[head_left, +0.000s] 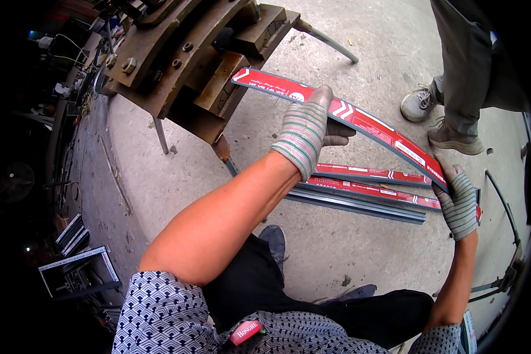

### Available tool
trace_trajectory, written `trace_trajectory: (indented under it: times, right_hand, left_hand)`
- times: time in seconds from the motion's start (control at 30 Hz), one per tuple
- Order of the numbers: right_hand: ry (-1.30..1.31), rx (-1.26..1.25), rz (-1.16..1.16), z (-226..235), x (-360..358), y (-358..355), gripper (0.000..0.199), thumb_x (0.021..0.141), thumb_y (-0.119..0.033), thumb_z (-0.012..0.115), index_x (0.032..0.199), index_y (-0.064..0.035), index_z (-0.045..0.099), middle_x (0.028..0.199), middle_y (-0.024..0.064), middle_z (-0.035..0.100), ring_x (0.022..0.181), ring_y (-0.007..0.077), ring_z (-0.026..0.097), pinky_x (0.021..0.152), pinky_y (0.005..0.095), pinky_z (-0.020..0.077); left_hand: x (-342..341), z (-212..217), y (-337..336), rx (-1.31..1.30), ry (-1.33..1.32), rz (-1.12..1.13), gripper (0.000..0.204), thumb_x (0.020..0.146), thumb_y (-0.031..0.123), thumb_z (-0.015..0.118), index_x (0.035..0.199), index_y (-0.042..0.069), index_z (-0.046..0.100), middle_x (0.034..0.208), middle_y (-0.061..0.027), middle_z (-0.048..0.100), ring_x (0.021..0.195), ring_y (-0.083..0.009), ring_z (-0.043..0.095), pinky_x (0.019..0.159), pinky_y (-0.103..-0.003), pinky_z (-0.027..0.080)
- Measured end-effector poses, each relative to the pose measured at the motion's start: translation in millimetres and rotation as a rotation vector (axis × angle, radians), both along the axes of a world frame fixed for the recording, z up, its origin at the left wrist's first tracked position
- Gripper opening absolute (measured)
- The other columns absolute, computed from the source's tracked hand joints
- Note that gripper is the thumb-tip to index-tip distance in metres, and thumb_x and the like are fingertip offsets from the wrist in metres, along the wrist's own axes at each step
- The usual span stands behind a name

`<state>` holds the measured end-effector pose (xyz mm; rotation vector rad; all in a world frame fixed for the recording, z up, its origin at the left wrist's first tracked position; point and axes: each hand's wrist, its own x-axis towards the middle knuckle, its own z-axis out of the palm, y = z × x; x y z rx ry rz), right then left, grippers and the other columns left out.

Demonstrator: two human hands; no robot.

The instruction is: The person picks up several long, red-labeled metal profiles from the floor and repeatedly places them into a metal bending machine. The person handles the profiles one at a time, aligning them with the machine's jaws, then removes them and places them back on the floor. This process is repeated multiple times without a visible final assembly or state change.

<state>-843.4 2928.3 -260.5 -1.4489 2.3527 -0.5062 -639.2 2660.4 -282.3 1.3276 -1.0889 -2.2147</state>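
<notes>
A long grey profile (374,131) with red printed film on its face is held up in front of me, slanting from the upper left down to the right. My left hand (307,124), in a striped knit glove, is closed round it nearer its left end, thumb on the face and fingers underneath. At the right end my right hand (459,203), gloved alike, is closed on the profile. Its left tip comes close to a heavy brown steel machine (209,76); whether they touch I cannot tell. Below it, more red-filmed profiles (360,186) and a bare grey profile (360,205) lie on the floor.
Another person's trousers (463,65) and shoe (418,104) are at the upper right. The machine stands on thin legs (330,41) over the concrete floor (177,189). Dark rods (504,200) are at the right. A rectangular frame (109,265) lies at the lower left.
</notes>
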Motion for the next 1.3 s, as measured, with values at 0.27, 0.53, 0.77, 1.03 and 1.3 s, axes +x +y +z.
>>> trace_trajectory:
  times: [0.27, 0.53, 0.77, 1.03, 1.3]
  right_hand:
    - [-0.428, 0.000, -0.022, -33, -5, 13, 0.052, 0.088, -0.006, 0.065, 0.139, -0.0013, 0.057, 0.124, 0.0197, 0.066, 0.115, 0.0279, 0.062, 0.105, 0.0362, 0.0433]
    - [-0.171, -0.078, 0.029, -16, -6, 1, 0.064, 0.082, 0.003, 0.068, 0.144, -0.0073, 0.054, 0.112, 0.0194, 0.064, 0.102, 0.0318, 0.062, 0.095, 0.0378, 0.0473]
    - [0.152, -0.143, 0.081, -16, 37, 19, 0.063, 0.086, -0.003, 0.070, 0.146, -0.0095, 0.052, 0.110, 0.0214, 0.064, 0.099, 0.0350, 0.063, 0.090, 0.0408, 0.0497]
    - [0.105, 0.043, -0.074, 19, 74, 24, 0.070, 0.080, -0.004, 0.076, 0.146, -0.0093, 0.051, 0.102, 0.0210, 0.064, 0.089, 0.0352, 0.063, 0.079, 0.0404, 0.0515]
    - [0.063, -0.079, 0.072, -24, 37, 21, 0.061, 0.085, -0.013, 0.074, 0.142, -0.0075, 0.053, 0.099, 0.0215, 0.064, 0.088, 0.0371, 0.063, 0.079, 0.0436, 0.0502]
  left_hand:
    - [-2, 10, 5, -0.033, -0.205, -0.014, 0.038, 0.104, 0.039, 0.049, 0.100, 0.002, 0.058, 0.083, -0.0147, 0.070, 0.066, -0.0232, 0.073, 0.052, -0.031, 0.063]
    - [-5, 7, 4, -0.018, -0.113, 0.010, 0.043, 0.104, 0.043, 0.045, 0.100, 0.003, 0.058, 0.084, -0.0145, 0.069, 0.066, -0.0231, 0.072, 0.053, -0.032, 0.062]
    - [11, -2, 5, -0.068, -0.072, 0.023, 0.044, 0.100, 0.045, 0.055, 0.102, 0.002, 0.057, 0.081, -0.0154, 0.067, 0.067, -0.0253, 0.072, 0.053, -0.033, 0.063]
    - [21, 2, 4, -0.066, -0.022, 0.042, 0.037, 0.099, 0.041, 0.059, 0.102, 0.004, 0.058, 0.075, -0.0105, 0.067, 0.056, -0.0219, 0.068, 0.046, -0.031, 0.061]
    - [14, 2, 5, -0.052, -0.149, -0.007, 0.037, 0.100, 0.043, 0.057, 0.100, 0.006, 0.059, 0.077, -0.0122, 0.069, 0.061, -0.0219, 0.071, 0.048, -0.030, 0.061]
